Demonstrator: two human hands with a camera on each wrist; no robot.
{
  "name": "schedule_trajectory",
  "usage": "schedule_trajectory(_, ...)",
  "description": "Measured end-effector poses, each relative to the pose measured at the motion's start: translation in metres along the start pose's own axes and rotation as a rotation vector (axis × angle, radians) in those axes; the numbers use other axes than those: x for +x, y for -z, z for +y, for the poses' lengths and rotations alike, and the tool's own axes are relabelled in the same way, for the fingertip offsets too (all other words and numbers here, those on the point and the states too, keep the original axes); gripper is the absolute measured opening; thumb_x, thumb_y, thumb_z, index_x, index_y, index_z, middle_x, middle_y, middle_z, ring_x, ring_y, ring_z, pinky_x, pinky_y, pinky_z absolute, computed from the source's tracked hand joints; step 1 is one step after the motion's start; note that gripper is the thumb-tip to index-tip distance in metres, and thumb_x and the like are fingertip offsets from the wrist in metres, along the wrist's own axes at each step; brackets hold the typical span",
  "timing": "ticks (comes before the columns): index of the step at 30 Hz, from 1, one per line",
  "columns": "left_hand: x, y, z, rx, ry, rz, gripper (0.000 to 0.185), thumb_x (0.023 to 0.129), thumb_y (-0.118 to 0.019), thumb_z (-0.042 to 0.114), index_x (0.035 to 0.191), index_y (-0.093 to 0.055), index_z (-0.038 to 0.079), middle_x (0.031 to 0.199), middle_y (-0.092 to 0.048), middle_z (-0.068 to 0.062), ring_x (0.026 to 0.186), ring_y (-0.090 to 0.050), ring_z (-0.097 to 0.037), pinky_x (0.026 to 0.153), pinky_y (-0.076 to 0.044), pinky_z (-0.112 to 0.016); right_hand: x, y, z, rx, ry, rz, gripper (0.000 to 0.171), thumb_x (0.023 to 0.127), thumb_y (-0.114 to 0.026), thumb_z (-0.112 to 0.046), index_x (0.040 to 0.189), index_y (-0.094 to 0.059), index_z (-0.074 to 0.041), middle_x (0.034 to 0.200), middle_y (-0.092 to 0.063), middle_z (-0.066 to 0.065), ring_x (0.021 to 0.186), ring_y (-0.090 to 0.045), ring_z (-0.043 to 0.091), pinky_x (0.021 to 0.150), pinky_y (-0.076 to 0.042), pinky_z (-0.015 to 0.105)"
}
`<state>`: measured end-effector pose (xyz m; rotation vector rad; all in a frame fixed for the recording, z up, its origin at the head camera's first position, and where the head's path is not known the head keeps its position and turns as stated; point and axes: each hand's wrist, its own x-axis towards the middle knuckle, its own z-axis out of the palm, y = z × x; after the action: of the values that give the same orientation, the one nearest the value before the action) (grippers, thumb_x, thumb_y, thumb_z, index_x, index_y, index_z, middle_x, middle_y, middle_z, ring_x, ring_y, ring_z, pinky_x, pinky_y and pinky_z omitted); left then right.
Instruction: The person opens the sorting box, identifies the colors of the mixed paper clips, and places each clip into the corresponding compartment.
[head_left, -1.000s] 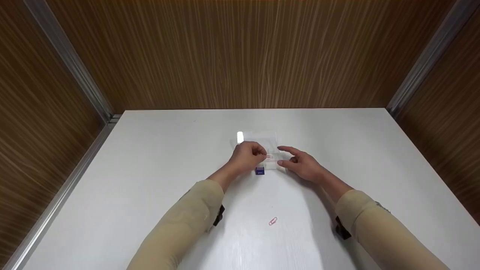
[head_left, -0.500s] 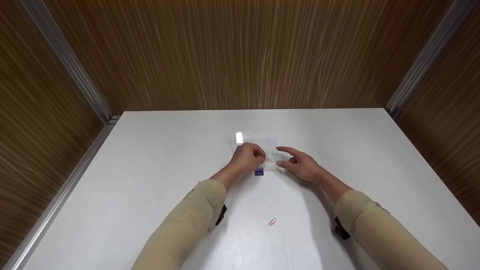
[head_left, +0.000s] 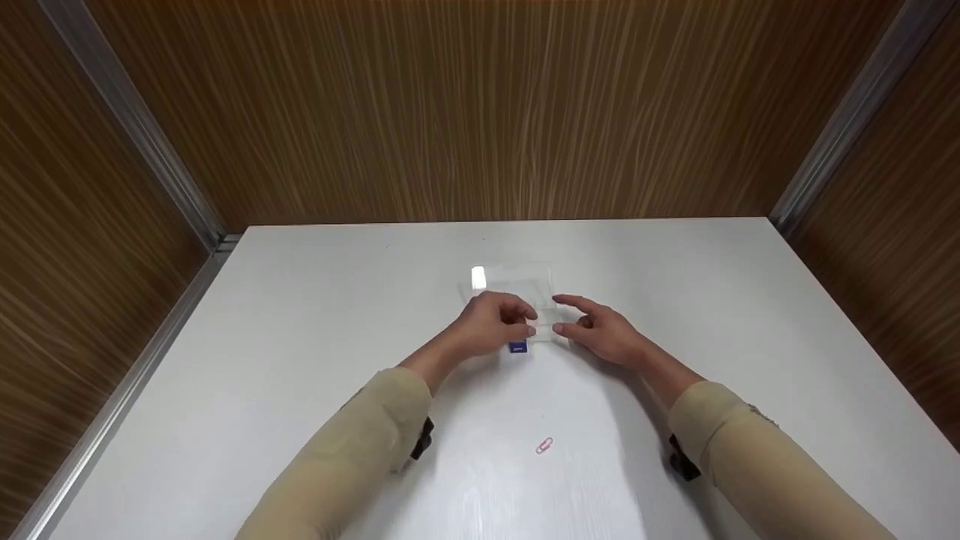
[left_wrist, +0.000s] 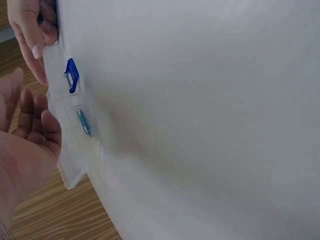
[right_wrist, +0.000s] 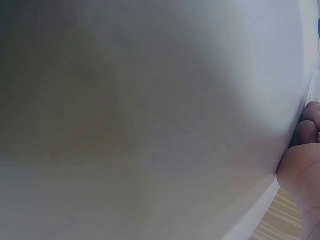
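Note:
A clear plastic box (head_left: 546, 334) with its lid (head_left: 517, 274) tipped back sits in the middle of the table. On its front is a dark blue latch (left_wrist: 72, 76); beside it shows a lighter blue piece (left_wrist: 84, 121), whose kind I cannot tell. My left hand (head_left: 491, 326) hovers at the box's left part, thumb and index finger apart, nothing seen between them. With thumb and index finger at its right end, my right hand (head_left: 604, 334) holds the box. A pink paper clip (head_left: 544, 445) lies nearer to me. The box's inside is mostly hidden.
The white table (head_left: 337, 315) meets a wood-grain panel (head_left: 480, 112) at the back. Similar panels stand on both sides, with metal strips (head_left: 142, 127) along the corners. Only table surface and part of the right hand fill most of the right wrist view.
My left hand has let go of a pink paper clip at the box; its thumb and index finger have parted, and that clip is out of sight. The right hand has stayed in place.

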<state>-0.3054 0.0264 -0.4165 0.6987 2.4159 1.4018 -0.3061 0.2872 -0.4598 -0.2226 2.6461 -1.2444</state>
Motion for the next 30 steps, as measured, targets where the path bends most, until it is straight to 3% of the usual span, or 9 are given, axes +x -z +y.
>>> schedule_trajectory(7,-0.030,0.002,0.002,-0.057,-0.131,-0.182,0.025,0.096,-0.078,0.008,0.119,-0.077,0.001,0.095,-0.073,0.003,0.091,-0.065,-0.011,0.088,-0.051,-0.027,0.001,0.002,-0.001,-0.015,0.041,0.014,0.068,0.100,-0.072,-0.050,0.159,-0.049,-0.027,0.075,-0.052,-0.001,0.071,-0.048,0.017,0.068,-0.038,0.033)
schedule_trajectory(12,-0.051,-0.009,-0.003,-0.028,-0.111,-0.340,0.025,0.096,-0.079,0.011,0.119,-0.078,0.004,0.093,-0.074,0.006,0.090,-0.066,-0.007,0.086,-0.052,-0.025,0.002,0.002,-0.001,-0.014,0.022,0.006,0.070,0.099,-0.072,-0.053,0.160,-0.048,-0.030,0.081,-0.055,0.001,0.077,-0.051,0.019,0.072,-0.040,0.034)
schedule_trajectory(15,-0.057,-0.017,-0.008,-0.029,-0.098,-0.394,0.024,0.095,-0.080,0.010,0.118,-0.079,0.005,0.092,-0.074,0.006,0.087,-0.065,-0.006,0.083,-0.051,-0.022,0.002,0.003,-0.002,-0.016,-0.001,0.004,0.069,0.099,-0.071,-0.055,0.160,-0.048,-0.033,0.086,-0.057,0.003,0.082,-0.054,0.021,0.075,-0.041,0.035)
schedule_trajectory(22,-0.060,-0.031,-0.016,0.023,-0.102,-0.412,0.025,0.093,-0.083,0.009,0.117,-0.079,0.009,0.090,-0.071,0.009,0.084,-0.062,-0.003,0.080,-0.049,-0.020,0.001,0.002,-0.001,-0.011,-0.005,0.007,0.067,0.099,-0.072,-0.052,0.159,-0.049,-0.032,0.079,-0.053,0.001,0.074,-0.050,0.019,0.066,-0.039,0.031)
schedule_trajectory(30,-0.066,-0.037,-0.016,0.128,-0.115,-0.366,0.026,0.089,-0.088,0.019,0.114,-0.082,0.017,0.099,-0.068,0.007,0.091,-0.058,-0.002,0.084,-0.047,-0.020,0.002,0.003,-0.003,-0.030,-0.006,-0.001,0.067,0.100,-0.070,-0.054,0.160,-0.047,-0.033,0.083,-0.055,0.002,0.081,-0.052,0.022,0.076,-0.041,0.037)
